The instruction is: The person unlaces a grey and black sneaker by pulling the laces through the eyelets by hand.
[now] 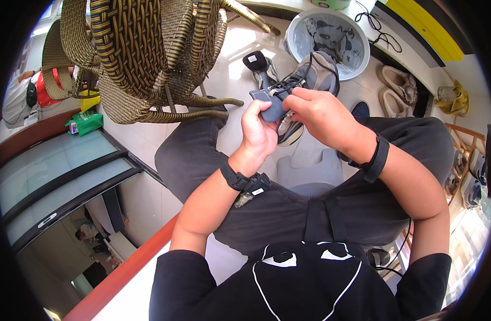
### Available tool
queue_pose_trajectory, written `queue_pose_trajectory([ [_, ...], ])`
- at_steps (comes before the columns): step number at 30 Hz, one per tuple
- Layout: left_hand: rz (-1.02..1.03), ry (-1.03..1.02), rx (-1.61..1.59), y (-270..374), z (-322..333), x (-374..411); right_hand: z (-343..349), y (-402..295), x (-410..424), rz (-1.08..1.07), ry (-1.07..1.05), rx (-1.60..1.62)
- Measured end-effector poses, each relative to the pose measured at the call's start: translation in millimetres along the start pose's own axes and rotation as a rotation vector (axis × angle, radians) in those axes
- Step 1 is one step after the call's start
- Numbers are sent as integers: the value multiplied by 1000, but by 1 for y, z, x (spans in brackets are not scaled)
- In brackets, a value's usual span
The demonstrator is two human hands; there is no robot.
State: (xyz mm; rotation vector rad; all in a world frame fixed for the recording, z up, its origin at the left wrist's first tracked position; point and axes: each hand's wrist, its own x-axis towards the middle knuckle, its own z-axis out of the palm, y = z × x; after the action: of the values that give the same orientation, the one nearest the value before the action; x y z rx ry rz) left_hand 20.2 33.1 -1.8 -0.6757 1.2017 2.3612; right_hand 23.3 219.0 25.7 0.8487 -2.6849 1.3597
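Observation:
A grey lace-up sneaker (315,76) lies between my knees, its tongue (271,110) turned towards me. My left hand (258,130) grips the tongue, the thumb lying on top of it. Bent over the lower laces and the tongue's edge, the fingers of my right hand (315,110) are pinched together; what lies between the fingertips is hidden. Dark laces (287,85) cross the shoe's front. Just beyond my left hand is a black-headed tool (255,61) with a white label, perhaps a brush, beside part of another shoe (270,72).
A lined grey bin (364,48) stands beyond the sneaker. Woven wicker chairs (129,44) fill the upper left. Beige flat shoes (396,90) are at right, and a grey plastic stool (309,170) is between my legs. A green bag (85,123) lies at left; people appear farther off.

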Motion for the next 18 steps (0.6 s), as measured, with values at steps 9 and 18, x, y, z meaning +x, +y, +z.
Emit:
queue_pose_trajectory([
  [9,-60,27,56,2,3,0,2,-5,-1,24,58,88],
  [18,-73,46,21,5,7,-4,-5,1,6,-140,78,-45],
])
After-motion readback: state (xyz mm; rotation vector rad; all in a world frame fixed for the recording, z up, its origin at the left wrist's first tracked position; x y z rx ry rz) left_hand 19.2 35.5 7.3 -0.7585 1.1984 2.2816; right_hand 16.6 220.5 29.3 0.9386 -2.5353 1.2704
